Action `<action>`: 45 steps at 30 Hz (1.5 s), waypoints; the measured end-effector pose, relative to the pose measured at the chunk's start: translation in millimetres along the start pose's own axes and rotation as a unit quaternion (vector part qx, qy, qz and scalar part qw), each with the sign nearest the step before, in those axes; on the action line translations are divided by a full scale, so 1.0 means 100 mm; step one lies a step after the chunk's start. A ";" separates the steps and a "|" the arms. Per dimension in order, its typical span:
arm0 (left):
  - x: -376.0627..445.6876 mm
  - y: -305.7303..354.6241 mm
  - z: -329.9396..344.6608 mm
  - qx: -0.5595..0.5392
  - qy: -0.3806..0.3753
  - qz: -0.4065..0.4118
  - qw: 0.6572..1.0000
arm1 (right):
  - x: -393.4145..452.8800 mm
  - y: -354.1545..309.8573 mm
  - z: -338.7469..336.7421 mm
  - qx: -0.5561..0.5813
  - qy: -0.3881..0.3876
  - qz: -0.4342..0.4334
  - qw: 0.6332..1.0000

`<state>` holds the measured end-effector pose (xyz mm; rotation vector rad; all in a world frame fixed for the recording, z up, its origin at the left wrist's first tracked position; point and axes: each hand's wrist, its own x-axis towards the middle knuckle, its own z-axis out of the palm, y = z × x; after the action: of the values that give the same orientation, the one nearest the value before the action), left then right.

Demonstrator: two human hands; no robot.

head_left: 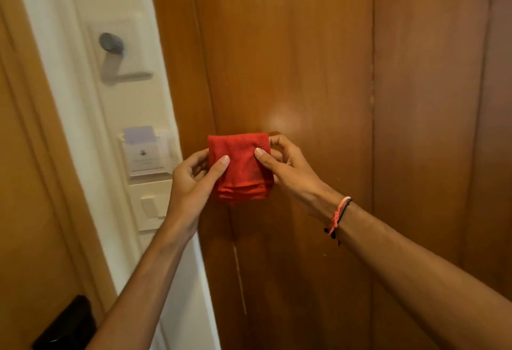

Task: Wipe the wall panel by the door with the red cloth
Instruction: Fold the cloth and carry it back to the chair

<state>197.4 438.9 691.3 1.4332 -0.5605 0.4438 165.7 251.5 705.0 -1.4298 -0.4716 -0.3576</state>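
Red cloth (240,168), one, folded to a square with layered edges at the bottom, held up in front of the wood wall panel (291,58); contact with the panel unclear. Two hands: left hand (194,180) and right hand (288,167) each pinch a side, thumb in front, fingers curled behind. One thread bracelet (339,215) on right wrist. Left of the panel, white strip with one key-card holder (145,150) and one switch (151,205).

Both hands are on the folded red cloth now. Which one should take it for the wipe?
Probably the left hand: the white wall panel with its switch plates lies just left of it. The right hand pinches the red cloth over the wood side.
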 end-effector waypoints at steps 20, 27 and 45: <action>-0.96 -0.69 3.52 -0.137 -0.325 -0.161 0.922 | -2.02 -0.44 -2.97 -0.123 0.329 0.110 0.930; -1.86 -1.32 4.36 -0.108 -0.418 -0.281 0.857 | -2.99 -0.01 -3.71 -0.153 0.399 0.254 0.868; -4.58 -3.56 4.57 0.126 -0.525 -0.501 0.676 | -5.55 2.89 -4.15 -0.033 0.442 0.587 0.677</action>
<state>3.4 -28.2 153.2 1.9418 -0.4849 -1.3413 -124.0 -152.3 141.8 -1.1683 1.2625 0.0407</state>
